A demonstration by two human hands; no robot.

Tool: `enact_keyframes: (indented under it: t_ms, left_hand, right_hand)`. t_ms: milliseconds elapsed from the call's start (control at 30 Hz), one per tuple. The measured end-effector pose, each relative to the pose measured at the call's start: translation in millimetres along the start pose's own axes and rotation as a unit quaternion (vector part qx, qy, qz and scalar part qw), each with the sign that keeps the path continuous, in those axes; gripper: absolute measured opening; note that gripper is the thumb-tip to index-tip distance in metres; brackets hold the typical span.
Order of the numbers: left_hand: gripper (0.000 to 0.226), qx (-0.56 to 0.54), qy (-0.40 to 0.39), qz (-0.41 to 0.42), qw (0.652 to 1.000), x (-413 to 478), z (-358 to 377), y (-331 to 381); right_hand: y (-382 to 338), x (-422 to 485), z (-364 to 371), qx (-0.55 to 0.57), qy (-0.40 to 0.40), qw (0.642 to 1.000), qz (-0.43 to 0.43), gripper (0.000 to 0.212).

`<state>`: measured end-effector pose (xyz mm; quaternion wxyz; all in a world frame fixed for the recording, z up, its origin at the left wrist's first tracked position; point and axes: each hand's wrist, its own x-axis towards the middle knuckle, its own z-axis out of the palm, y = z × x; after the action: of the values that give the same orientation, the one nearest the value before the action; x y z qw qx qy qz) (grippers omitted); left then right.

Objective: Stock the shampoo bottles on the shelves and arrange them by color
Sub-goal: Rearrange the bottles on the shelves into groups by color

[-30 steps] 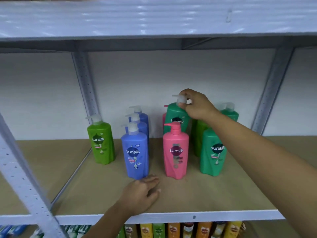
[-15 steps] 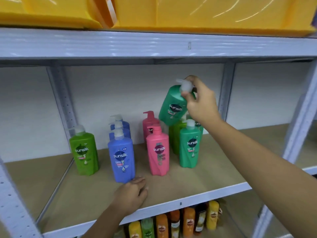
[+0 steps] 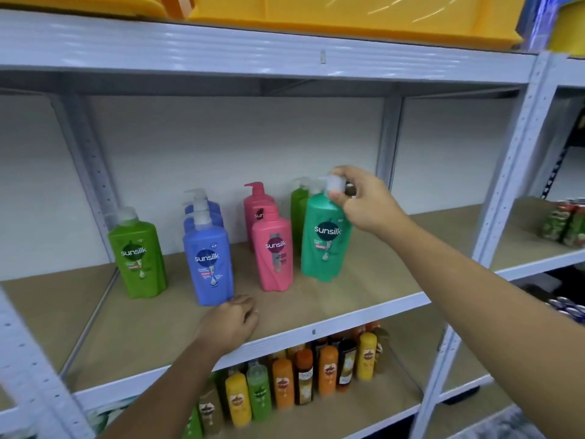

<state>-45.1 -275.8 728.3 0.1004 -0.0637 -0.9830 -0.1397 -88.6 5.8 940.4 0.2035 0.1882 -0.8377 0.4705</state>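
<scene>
The right hand (image 3: 364,201) is pinching the teal bottle (image 3: 326,242) by its pump at the front of the rightmost row on the shelf (image 3: 364,299). The left hand (image 3: 234,324) is resting there loosely curled, holding nothing. The blue row (image 3: 207,258) and pink row (image 3: 273,251) are looking sorted. The greens are seemingly sitting mixed, with a light-green bottle (image 3: 137,255) standing apart.

Glossy plastic shampoo bottles (image 3: 326,236) stand on a matt brown board shelf (image 3: 364,289) edged with smooth pale painted metal rails (image 3: 348,324).

Pump bottles (image 3: 274,248) on the middle shelf (image 3: 373,299) (other bottles (image 3: 327,372) beneath)
</scene>
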Motion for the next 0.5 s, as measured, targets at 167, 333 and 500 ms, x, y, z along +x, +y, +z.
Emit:
enact_keyframes:
  t_ms: [167, 333, 500]
  left_hand:
    - [0.078, -0.001, 0.009, -0.005, 1.000, -2, 1, -2]
    - [0.068, 0.004, -0.002, -0.014, 1.000, -1, 0, -3]
    - [0.039, 0.005, 0.006, -0.010, 1.000, 3, 4, -5]
  right_hand:
    - [29, -8, 29, -0.029, -0.060, 0.997, 0.027, 0.034]
    - [40, -3, 42, -0.057, -0.079, 0.994, 0.055, 0.038]
    - [49, 9, 45, -0.066, -0.088, 0.991, 0.079, 0.039]
